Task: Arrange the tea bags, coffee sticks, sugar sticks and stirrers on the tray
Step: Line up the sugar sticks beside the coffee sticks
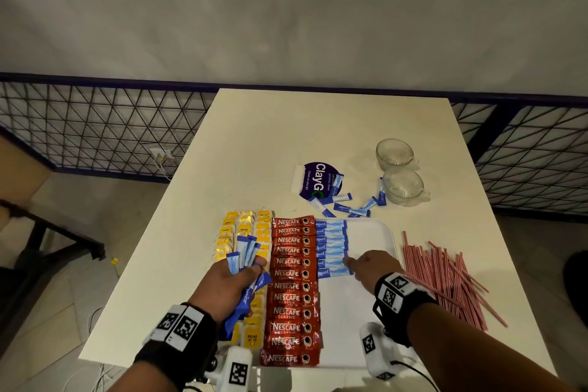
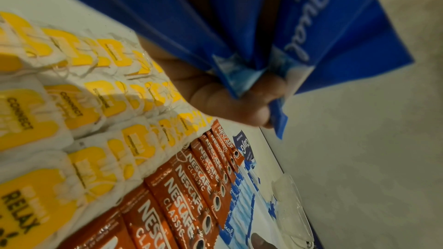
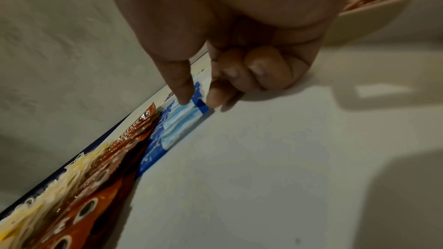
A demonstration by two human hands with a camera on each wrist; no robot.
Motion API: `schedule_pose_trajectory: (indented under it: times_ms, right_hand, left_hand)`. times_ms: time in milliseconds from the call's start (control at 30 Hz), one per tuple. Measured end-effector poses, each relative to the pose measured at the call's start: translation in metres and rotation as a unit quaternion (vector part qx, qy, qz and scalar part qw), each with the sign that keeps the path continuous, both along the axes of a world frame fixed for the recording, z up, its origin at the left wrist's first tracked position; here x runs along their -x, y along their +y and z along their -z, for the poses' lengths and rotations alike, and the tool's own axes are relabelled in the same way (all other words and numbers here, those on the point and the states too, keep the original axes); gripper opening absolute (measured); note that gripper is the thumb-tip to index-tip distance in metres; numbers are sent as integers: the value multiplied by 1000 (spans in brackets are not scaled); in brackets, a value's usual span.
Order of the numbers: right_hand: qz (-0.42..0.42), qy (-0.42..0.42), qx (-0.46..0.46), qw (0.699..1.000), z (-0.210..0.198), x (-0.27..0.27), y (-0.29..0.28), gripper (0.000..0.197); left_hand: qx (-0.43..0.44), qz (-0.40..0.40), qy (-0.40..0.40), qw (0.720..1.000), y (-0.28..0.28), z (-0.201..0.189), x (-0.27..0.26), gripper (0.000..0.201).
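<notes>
Right hand [image 1: 370,266] down on the white tray [image 1: 378,232], thumb and forefinger pinching the blue end of the newest Equal sugar stick [image 3: 189,113] at the near end of the laid sugar column [image 1: 331,247]. Other fingers curled under, holding nothing.

Left hand [image 1: 234,288] hovers over the yellow tea bags [image 1: 243,227], fist closed round a fanned bundle of sugar sticks [image 1: 243,256].

Red Nescafé coffee sticks [image 1: 291,289] lie between the two hands. Every laid stick runs crosswise, long axis pointing from the right grip toward the left.

Next slot, by my reckoning, sits just nearer the person than the pinched stick, tight beside the right fingertips. The supply bundle lies to that grip's left, across the coffee column.

Striped stirrers [image 1: 445,280] piled off the tray, to the right of the right wrist.
</notes>
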State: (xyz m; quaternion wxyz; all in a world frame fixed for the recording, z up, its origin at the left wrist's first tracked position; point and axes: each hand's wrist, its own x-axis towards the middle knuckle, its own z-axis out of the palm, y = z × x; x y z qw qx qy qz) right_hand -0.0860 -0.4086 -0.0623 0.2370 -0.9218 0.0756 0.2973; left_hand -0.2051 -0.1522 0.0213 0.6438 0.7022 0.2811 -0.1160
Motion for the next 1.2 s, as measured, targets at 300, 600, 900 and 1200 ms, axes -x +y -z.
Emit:
schedule_pose_trajectory:
  times_ms: [300,600,900,1200]
  right_hand:
    - [-1,12,45,999,0,-13,12,39]
    - [20,7,20,1000,-11,-10,12,40]
    - [-19,54,60,997,1,-20,14,40]
    - [1,63,41,997,4,-18,11,39]
  left_hand:
    - [0,-15,4,1000,4,-1,6,12]
    - [2,-21,4,1000,5,-1,4,12]
    - [-3,-24,3,1000,4,-2,4,12]
    - [1,-27,6,1000,5,1,4,13]
